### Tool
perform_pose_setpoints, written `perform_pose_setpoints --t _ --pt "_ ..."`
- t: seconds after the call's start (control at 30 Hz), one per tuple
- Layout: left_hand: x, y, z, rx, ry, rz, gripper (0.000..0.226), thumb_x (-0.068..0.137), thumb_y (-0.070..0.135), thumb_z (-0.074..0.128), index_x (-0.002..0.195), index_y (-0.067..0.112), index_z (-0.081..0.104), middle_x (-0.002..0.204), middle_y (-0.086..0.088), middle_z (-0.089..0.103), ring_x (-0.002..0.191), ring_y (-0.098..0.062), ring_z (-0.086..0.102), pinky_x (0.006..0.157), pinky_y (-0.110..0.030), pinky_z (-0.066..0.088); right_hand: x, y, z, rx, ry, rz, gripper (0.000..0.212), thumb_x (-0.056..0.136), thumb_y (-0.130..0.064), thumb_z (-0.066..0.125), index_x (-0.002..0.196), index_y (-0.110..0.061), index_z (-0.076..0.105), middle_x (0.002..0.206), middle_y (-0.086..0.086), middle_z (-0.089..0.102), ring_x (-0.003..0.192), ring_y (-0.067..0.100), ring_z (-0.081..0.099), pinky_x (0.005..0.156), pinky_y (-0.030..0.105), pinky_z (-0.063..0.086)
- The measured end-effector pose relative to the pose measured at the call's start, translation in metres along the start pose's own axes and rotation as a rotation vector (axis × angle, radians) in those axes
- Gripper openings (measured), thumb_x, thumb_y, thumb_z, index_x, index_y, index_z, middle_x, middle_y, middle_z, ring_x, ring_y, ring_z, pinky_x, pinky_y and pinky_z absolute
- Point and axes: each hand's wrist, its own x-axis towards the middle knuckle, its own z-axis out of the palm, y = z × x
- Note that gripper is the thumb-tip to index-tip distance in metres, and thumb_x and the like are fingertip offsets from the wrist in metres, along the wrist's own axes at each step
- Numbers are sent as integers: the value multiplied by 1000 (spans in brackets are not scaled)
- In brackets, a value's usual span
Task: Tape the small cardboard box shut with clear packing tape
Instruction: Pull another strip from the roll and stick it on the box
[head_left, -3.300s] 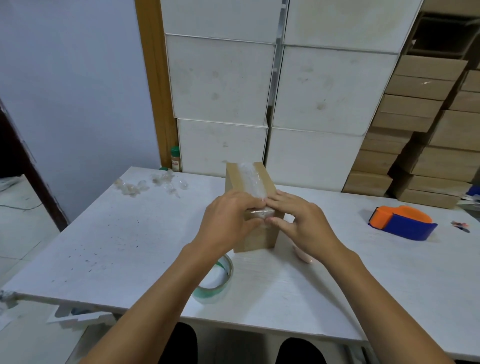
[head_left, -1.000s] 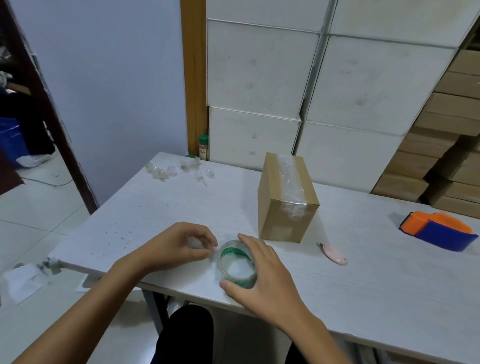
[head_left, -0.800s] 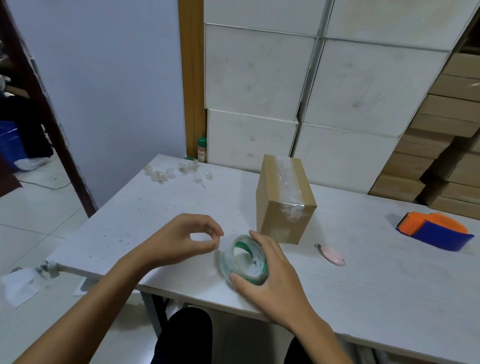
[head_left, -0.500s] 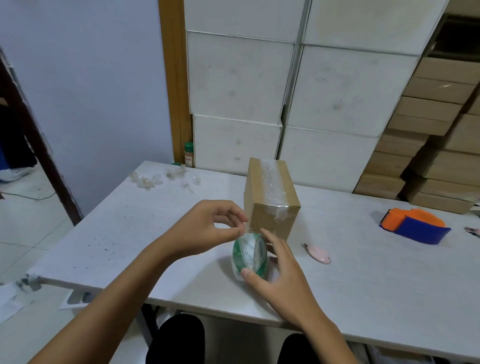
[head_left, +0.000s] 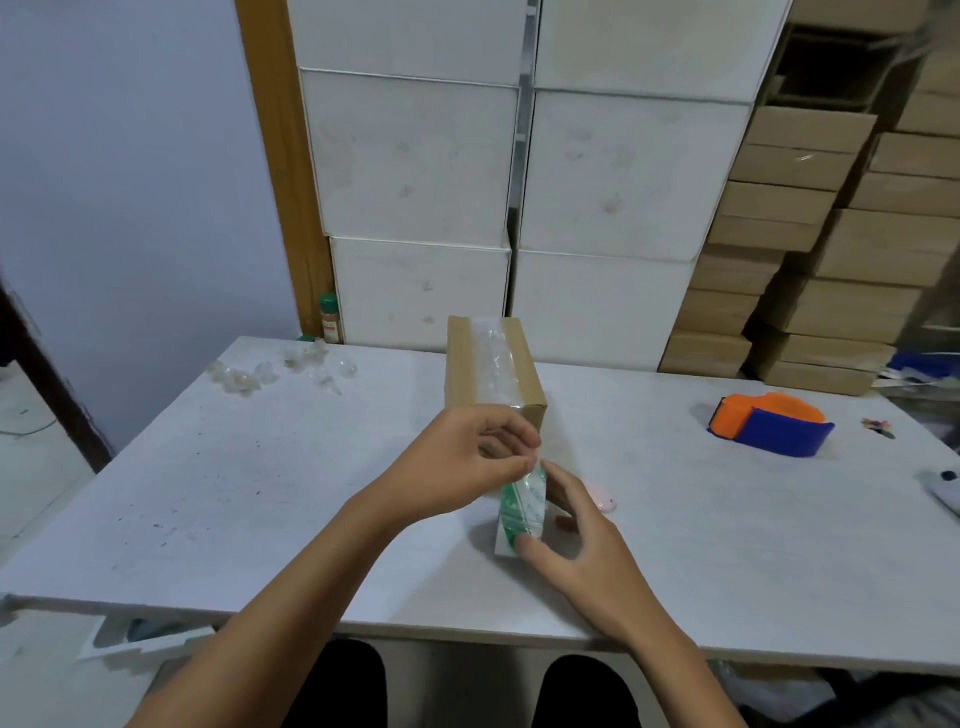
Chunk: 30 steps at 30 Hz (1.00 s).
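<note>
A small brown cardboard box (head_left: 467, 364) stands upright mid-table, with a wrinkled strip of clear tape along its top. Just in front of it, my right hand (head_left: 582, 545) holds a roll of clear packing tape (head_left: 521, 512) with a green core on edge, thumb on its near side. My left hand (head_left: 462, 460) pinches at the top of the roll with thumb and fingers, where the tape's end seems to be. The hands hide the box's lower front.
An orange and blue tape dispenser (head_left: 769, 423) lies at the right. A small pink object (head_left: 600, 499) rests beside my right hand. Crumpled clear scraps (head_left: 280, 366) lie at the far left of the white table (head_left: 234, 493). Stacked white and brown boxes stand behind.
My hands left the box; the right hand picked the tape roll off the table and stood it on edge, and the left hand came to pinch at its top.
</note>
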Motion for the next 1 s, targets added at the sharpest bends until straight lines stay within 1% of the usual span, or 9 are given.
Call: perform_pose_setpoints --t 0.07,0.17,0.27,0.37,0.47,0.63,0.83,0.9,1.0 --pt "0 -2 2 1 10 -6 14 90 9 81 103 15 81 94 -5 82 86 -18 79 84 -37 67 0 2 -1 -14 -11 13 84 81 -58 73 155 -52 34 150 -38 47 141 -9 46 120 35 42" --pt "0 -2 2 2 12 -2 18 91 8 80 108 16 80 95 -3 82 85 -13 78 85 -35 67 0 0 -4 -2 -5 21 88 79 -66 71 157 -54 31 145 -52 33 143 -1 43 119 38 42" --pt "-2 1 2 -4 5 5 22 92 6 79 112 15 78 95 -4 82 85 -15 78 86 -37 67 4 -7 -5 56 76 -54 58 86 -58 72 140 -56 50 141 -46 47 134 -4 50 111 35 47" --pt "-3 5 0 -9 -3 15 24 92 7 79 114 14 76 97 -5 82 87 -23 79 85 -43 68 16 -14 -2 121 159 -81 21 93 -47 68 110 -36 72 131 -21 69 126 7 62 111 46 50" --pt "-6 4 -3 1 25 23 26 94 6 78 117 16 74 102 -1 80 84 -22 80 81 -43 69 24 -18 0 182 160 0 12 101 -29 68 95 -26 77 110 -13 80 107 11 73 104 49 56" --pt "-16 -2 -5 54 42 97 33 96 6 76 124 21 68 126 6 71 94 -13 80 88 -29 65 26 -20 6 227 185 24 15 104 -22 66 95 -21 78 96 -11 80 94 7 75 86 31 59" --pt "-30 -12 3 308 156 328 29 96 18 78 123 26 71 150 14 51 130 1 57 102 -21 55 27 -21 10 285 215 25 16 104 -24 66 95 -21 79 97 -11 81 93 5 77 80 21 57" --pt "-35 -11 9 345 198 363 37 96 18 78 129 29 67 151 14 49 131 -1 56 102 -24 55 27 -21 11 302 222 29 16 104 -25 66 97 -22 79 100 -11 81 95 3 76 80 18 56" --pt "-37 -13 18 464 220 393 28 95 21 79 122 27 75 149 8 55 126 -11 62 96 -36 59 26 -22 11 313 202 24 17 105 -21 64 96 -21 79 93 -9 81 91 4 76 76 16 55"
